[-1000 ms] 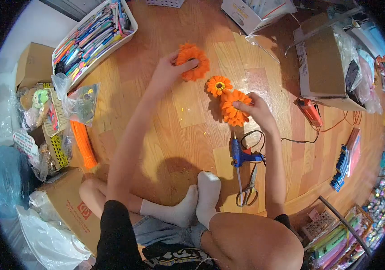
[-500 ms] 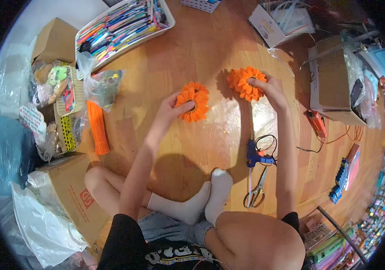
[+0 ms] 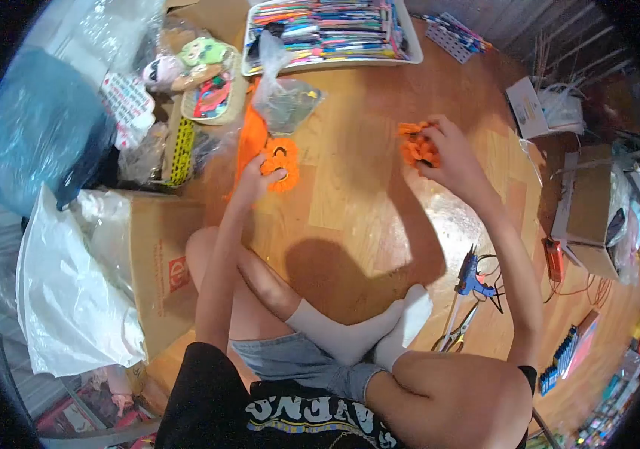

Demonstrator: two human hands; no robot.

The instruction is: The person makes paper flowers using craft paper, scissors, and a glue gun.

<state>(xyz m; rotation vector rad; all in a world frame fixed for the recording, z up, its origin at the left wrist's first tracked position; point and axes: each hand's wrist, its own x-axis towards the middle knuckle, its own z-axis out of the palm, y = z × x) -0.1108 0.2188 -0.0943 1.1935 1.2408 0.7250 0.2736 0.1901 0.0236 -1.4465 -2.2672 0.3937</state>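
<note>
Pinched in my left hand (image 3: pixel 251 183) are orange artificial flowers (image 3: pixel 283 153), with dark curved marks showing at their centres. They overlap an orange bundle of long strips (image 3: pixel 252 135) lying behind them on the floor. My right hand (image 3: pixel 451 159) is closed on more orange artificial flowers (image 3: pixel 412 142), held above the floor and partly covered by the fingers. Both hands are well apart. To the right of my feet lie a blue glue gun (image 3: pixel 472 278) and a pair of scissors (image 3: pixel 457 334).
A white tray of pens (image 3: pixel 327 67) stands at the back. On the left are a cardboard box (image 3: pixel 157 262), a basket (image 3: pixel 219 118) and a clear plastic bag (image 3: pixel 290 105). Another cardboard box (image 3: pixel 589 213) and a red tool (image 3: pixel 554 260) with a cord sit at the right.
The view has swung left, so the surroundings appear shifted right. My left hand has come close to the orange bundle with its flowers. My right hand has turned over its flowers, hiding more of them.
</note>
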